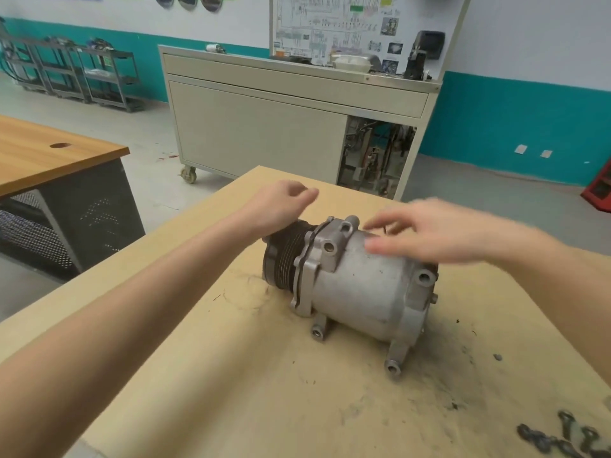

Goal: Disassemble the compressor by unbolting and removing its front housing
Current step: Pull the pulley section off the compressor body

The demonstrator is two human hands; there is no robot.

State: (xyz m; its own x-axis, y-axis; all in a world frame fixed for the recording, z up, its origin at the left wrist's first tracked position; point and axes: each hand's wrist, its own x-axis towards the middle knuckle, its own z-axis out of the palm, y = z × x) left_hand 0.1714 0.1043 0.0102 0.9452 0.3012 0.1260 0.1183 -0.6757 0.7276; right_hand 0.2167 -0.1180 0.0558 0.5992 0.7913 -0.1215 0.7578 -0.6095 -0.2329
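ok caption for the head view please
Left hand and right hand reach over the compressor lying on a tan table.

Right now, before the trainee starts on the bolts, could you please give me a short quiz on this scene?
1. True or false: the compressor stands on end on the table.
2. Multiple choice: the dark loose parts lie at the table's A) far left corner, B) near right edge, C) middle.
3. Fill in: neither the left hand nor the right hand holds a ____.

Key: 1 false, it lies on its side; 2 B; 3 tool.
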